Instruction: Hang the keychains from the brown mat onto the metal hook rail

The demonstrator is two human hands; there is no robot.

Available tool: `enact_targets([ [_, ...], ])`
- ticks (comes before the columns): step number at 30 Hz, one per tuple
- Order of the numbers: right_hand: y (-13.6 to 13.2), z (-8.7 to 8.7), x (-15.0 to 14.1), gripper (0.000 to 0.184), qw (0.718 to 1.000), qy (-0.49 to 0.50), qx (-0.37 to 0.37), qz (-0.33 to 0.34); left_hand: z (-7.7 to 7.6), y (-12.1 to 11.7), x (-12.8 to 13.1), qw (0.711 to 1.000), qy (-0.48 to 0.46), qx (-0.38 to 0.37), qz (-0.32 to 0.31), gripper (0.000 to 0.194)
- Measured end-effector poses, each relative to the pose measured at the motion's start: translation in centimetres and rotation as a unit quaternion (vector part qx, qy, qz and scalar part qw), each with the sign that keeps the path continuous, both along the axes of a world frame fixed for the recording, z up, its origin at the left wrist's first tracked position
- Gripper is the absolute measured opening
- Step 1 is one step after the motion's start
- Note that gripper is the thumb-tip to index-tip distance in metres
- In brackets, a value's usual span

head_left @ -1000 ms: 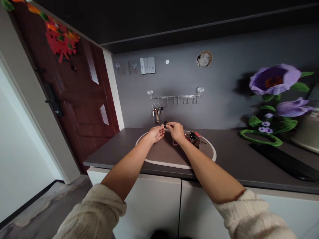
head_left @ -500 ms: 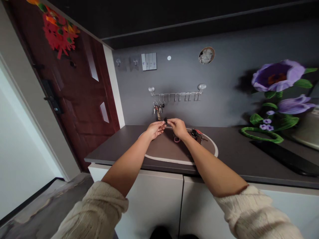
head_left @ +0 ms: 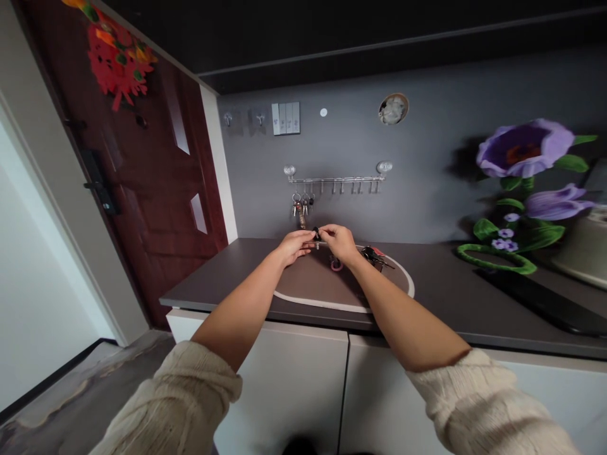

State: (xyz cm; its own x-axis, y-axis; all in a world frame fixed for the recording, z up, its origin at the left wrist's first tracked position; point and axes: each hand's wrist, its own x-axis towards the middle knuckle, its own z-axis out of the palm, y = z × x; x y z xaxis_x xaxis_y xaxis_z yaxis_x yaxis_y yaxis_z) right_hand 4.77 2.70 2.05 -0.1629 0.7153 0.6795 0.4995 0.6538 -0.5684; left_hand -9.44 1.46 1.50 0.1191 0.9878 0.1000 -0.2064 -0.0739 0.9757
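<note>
Between my fingertips, above the mat (head_left: 313, 297), is a small black-headed key (head_left: 317, 234) with a bit of metal below it. My left hand (head_left: 298, 245) pinches it from the left. From the right, my right hand (head_left: 337, 240) closes thumb and finger on it. Behind them on the wall, several keys (head_left: 303, 205) hang from the left end of a clear hook rail (head_left: 337, 180). A heap of keys (head_left: 372, 256) with dark and red parts lies on the mat, right of my right wrist. A pink ring (head_left: 336, 265) lies under that hand.
Purple fabric flowers (head_left: 526, 151) and a long black object (head_left: 540, 302) stand and lie on the right of the countertop (head_left: 441, 297). A dark shelf (head_left: 379, 44) overhangs the counter. At the left is a red-brown door (head_left: 156, 170); white cabinet doors (head_left: 284, 379) are below.
My hands stay at almost the same spot. A small metal piece now shows below the black-headed key, between my fingers. The view has shifted slightly.
</note>
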Motion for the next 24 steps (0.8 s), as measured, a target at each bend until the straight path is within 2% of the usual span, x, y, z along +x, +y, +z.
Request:
enact_targets([
  [9, 0.3, 0.1, 0.0, 0.019, 0.999, 0.022, -0.031, 0.018, 0.0, 0.2, -0.1, 0.992, 0.062, 0.107, 0.033, 0.042],
  [16, 1.3, -0.4, 0.2, 0.021, 0.996, 0.071, -0.046, 0.043, -0.1, 0.2, -0.3, 0.985, 0.111, 0.135, -0.009, 0.032],
  [20, 1.6, -0.6, 0.3, 0.02, 0.991, 0.099, -0.061, 0.063, 0.0, -0.1, -0.3, 0.983, 0.125, 0.133, -0.032, 0.034],
  [24, 1.6, -0.6, 0.3, 0.022, 0.986, 0.131, -0.065, 0.08, 0.2, -0.3, -0.3, 0.975, 0.14, 0.172, 0.009, 0.034],
])
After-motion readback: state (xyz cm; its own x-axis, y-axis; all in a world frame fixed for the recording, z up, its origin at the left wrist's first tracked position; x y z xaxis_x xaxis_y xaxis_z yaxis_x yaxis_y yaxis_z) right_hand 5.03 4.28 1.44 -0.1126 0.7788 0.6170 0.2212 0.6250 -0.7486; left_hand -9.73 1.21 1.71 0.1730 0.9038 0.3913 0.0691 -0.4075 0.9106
